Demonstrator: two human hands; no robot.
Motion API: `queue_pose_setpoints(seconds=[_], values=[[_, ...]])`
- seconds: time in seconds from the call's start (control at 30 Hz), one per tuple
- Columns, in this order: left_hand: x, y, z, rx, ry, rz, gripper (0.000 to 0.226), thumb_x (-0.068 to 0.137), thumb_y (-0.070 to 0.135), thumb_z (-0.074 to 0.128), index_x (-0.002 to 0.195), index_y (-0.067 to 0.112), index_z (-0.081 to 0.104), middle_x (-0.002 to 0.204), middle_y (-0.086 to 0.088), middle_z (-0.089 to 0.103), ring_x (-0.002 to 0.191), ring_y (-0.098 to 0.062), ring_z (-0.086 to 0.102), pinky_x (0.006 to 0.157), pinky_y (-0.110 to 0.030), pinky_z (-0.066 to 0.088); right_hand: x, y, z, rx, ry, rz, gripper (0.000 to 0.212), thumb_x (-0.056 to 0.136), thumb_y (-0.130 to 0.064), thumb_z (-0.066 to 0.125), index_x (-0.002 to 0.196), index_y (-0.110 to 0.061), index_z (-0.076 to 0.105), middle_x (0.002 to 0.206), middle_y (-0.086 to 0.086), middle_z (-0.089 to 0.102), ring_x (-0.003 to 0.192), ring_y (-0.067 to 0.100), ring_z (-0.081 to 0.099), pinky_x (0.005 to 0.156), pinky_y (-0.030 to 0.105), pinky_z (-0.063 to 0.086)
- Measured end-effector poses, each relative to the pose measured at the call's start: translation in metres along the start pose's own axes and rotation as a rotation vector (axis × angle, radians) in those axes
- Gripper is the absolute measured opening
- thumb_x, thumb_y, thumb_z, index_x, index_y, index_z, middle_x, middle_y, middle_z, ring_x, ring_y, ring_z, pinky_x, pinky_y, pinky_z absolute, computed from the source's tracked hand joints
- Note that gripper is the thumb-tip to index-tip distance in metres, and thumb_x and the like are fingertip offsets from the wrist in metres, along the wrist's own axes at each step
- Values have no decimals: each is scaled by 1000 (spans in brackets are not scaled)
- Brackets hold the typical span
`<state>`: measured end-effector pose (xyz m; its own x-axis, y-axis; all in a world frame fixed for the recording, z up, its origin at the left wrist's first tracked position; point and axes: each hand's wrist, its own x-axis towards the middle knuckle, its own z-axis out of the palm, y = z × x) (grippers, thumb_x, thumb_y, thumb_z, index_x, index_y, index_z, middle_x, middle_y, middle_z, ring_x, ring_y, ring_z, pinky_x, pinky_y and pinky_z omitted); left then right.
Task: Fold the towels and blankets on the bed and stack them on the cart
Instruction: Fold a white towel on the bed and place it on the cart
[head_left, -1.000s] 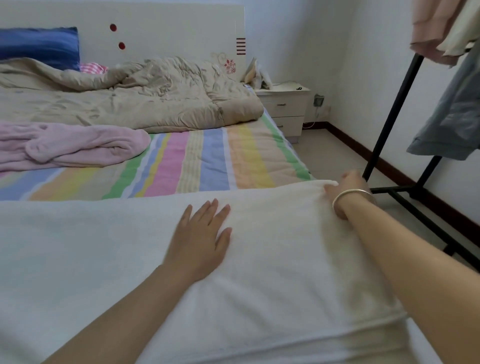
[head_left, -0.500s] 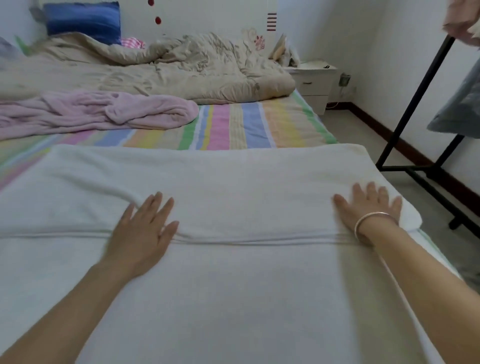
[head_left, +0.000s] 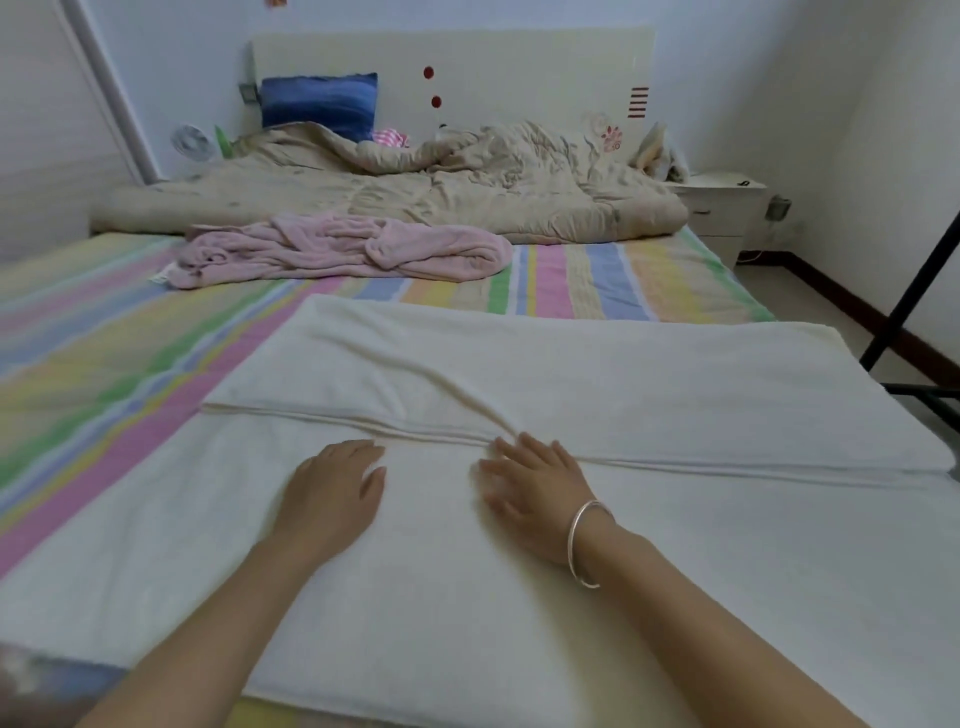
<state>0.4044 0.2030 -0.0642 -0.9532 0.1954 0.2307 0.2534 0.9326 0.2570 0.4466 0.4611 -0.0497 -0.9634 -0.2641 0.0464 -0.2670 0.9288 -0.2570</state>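
Since half a second ago my hands have slid in from wide apart along the fold line and now sit close together at the middle of the white towel (head_left: 623, 374). It lies doubled over on the striped bed (head_left: 104, 332), its loose edge running across just past my fingertips. I judge the first fold is set and I am only smoothing it. A wrinkle still runs up and away from my right hand (head_left: 535, 493), so it needs another pass before the next fold. My left hand (head_left: 332, 488) lies palm down beside it. Both hands are flat with fingers stretched, pressing and gripping nothing. The pink blanket (head_left: 343, 249) waits crumpled further up; I cannot see the cart.
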Motion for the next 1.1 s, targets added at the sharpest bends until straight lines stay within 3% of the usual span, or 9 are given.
queue_pose_setpoints(seconds=[0.07,0.17,0.37,0.5,0.63,0.73,0.8,0.97,1.1], values=[[1,-14,-8,-104,84,-67,25,93,24,52,111,21,69,117,5,66,110,-19,59,90,-32,47,14,-14,2,74,99,-52,46,93,-36,48,139,-30,47,152,-6,35,144,19,23,119,39,13],[9,-34,-20,-136,190,-214,19,89,12,55,99,23,66,107,2,62,91,-22,63,77,-36,51,43,-28,3,149,199,-33,47,89,-23,56,136,-22,52,149,2,40,139,24,34,113,34,27],[36,-104,-38,72,283,-291,41,86,1,54,123,19,59,126,0,55,118,-25,48,78,-43,49,100,-60,16,-54,158,63,53,94,-39,49,145,-27,36,155,2,28,143,22,21,115,33,17],[61,-149,-48,-41,148,-322,50,93,7,49,136,32,54,146,9,47,129,-20,48,100,-39,44,125,-80,23,-98,264,88,38,93,-45,49,128,-31,54,133,-4,49,125,24,39,99,34,32],[77,-167,-50,30,176,-221,24,91,20,59,111,29,68,111,4,69,102,-24,63,77,-38,53,149,-95,26,-102,267,84,34,92,-41,54,123,-29,59,121,-3,56,117,24,45,89,34,37],[84,-174,-51,84,239,-206,17,87,10,59,94,23,68,94,1,67,88,-29,64,64,-35,48,154,-104,25,-204,355,2,10,69,-30,80,75,-26,72,72,-6,66,76,19,62,54,23,39],[84,-184,-53,105,282,-231,19,84,2,59,88,20,65,92,-3,63,82,-32,62,59,-34,41,155,-105,32,-256,413,-24,24,56,-24,87,53,-24,63,50,-8,56,55,17,57,43,18,28],[77,-190,-46,170,252,-364,16,88,3,54,90,19,57,99,-8,56,82,-35,59,57,-36,36,151,-106,40,-243,427,-82,18,59,-27,86,67,-24,70,65,-7,62,65,21,60,47,27,42],[72,-184,-48,191,211,-415,21,90,5,47,99,21,57,106,-8,56,87,-34,60,62,-36,38,147,-106,39,-258,372,-86,41,51,-32,89,86,-25,70,79,-3,62,68,23,60,47,29,43]])
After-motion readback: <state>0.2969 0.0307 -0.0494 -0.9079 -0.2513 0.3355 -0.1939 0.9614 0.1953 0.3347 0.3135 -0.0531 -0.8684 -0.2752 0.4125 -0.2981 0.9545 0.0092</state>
